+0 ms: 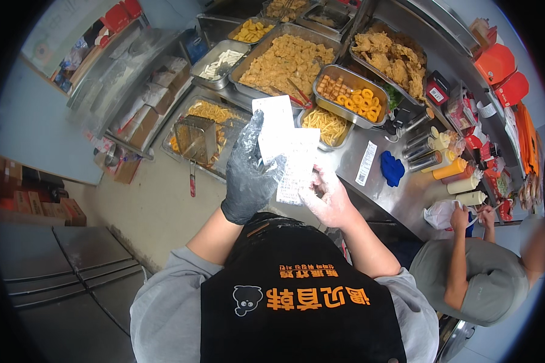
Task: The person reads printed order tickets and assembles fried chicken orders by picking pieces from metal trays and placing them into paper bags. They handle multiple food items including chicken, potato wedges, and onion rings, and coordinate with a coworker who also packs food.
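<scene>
My left hand [250, 174], in a black glove dusted with white powder, grips two printed paper slips. The longer upper slip [274, 120] stands up past its fingers. Overlapping it to the right, the second slip [302, 152] hangs lower and bears small print. My bare right hand [327, 197], coated in white powder, pinches this second slip at its lower right edge. Both slips are in front of my black apron [299, 336]. Just beyond them lie a metal pan of French fries [325, 127] and a pair of red-handled tongs [301, 95].
Trays of breaded chicken pieces [286, 61], large fried chicken [390, 59], and onion rings [361, 102] fill the counter. A fry basket [199, 138] rests in a tray at left. Another slip [366, 163], a blue cloth [392, 168] and sauce bottles [452, 170] lie right. A co-worker [472, 277] handles a white bag [439, 213].
</scene>
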The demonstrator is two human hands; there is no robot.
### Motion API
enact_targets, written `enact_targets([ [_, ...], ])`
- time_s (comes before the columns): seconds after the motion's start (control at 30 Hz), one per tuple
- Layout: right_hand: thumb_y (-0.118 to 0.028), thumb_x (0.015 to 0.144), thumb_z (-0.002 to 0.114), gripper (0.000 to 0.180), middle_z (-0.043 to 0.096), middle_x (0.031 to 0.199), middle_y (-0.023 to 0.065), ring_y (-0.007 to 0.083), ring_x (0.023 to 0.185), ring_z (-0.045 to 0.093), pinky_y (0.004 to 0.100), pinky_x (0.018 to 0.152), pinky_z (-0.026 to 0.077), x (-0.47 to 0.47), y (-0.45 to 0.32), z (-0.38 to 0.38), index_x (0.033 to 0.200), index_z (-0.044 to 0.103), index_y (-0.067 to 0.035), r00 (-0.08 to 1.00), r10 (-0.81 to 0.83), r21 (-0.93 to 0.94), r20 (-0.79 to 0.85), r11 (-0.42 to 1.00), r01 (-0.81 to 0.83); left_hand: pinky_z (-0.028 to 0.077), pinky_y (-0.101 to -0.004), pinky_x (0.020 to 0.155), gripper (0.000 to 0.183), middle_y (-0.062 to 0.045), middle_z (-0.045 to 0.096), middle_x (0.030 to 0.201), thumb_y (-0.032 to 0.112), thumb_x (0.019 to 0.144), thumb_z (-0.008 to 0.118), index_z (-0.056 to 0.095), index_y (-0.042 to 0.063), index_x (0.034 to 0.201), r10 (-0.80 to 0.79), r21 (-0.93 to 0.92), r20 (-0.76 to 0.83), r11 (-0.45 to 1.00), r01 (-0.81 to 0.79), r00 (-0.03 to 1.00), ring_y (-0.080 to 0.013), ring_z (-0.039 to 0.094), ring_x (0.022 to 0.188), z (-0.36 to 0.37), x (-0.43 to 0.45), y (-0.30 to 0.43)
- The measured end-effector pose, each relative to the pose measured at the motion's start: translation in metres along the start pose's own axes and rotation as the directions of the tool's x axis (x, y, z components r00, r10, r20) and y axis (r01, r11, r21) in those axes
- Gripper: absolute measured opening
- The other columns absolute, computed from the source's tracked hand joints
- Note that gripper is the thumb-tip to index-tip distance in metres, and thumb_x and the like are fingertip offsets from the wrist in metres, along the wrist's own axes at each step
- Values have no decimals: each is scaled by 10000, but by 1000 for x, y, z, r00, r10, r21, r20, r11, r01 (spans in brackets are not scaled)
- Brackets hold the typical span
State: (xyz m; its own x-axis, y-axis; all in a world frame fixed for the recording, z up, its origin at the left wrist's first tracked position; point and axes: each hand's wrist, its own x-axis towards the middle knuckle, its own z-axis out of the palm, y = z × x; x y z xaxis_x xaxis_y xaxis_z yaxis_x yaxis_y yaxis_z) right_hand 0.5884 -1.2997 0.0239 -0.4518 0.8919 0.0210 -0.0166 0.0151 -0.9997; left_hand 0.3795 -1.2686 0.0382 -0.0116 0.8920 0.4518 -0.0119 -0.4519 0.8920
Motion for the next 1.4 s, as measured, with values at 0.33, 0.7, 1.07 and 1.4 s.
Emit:
enact_targets([
  [0.33,-94,982,609,663,636,1336,124,162,1157,628,353,1012,509,1,12,-5,1575,337,25,997,-71,-33,5,997,71,434,-412,1175,796,-233,491,1546,2,910,739,339,-93,1592,-44,31,-19,999,45,999,-284,519,1418,-1,0,-5],
  [0.7,-97,989,630,663,602,1398,140,180,1213,623,379,1055,501,0,7,-3,1568,336,37,1000,-16,27,-6,1000,17,445,-417,1158,756,-258,525,1513,36,916,745,380,-102,1564,-6,127,-37,992,11,999,-308,543,1399,-1,-2,-9],
  [1.07,-60,971,620,722,613,1375,136,172,1188,627,361,1054,504,2,-1,0,1605,291,43,995,62,182,-79,982,-47,469,-372,1140,725,-225,534,1520,-47,950,670,331,-113,1588,-70,64,21,996,69,997,-240,541,1392,-2,3,-1],
  [1.4,-114,928,672,740,596,1369,73,101,1094,596,276,962,489,12,1,-4,1581,349,9,981,77,261,-177,965,-28,452,-361,1156,728,-220,533,1524,-65,950,668,331,-104,1594,-201,-130,144,967,220,969,-219,539,1389,1,-5,-5],
])
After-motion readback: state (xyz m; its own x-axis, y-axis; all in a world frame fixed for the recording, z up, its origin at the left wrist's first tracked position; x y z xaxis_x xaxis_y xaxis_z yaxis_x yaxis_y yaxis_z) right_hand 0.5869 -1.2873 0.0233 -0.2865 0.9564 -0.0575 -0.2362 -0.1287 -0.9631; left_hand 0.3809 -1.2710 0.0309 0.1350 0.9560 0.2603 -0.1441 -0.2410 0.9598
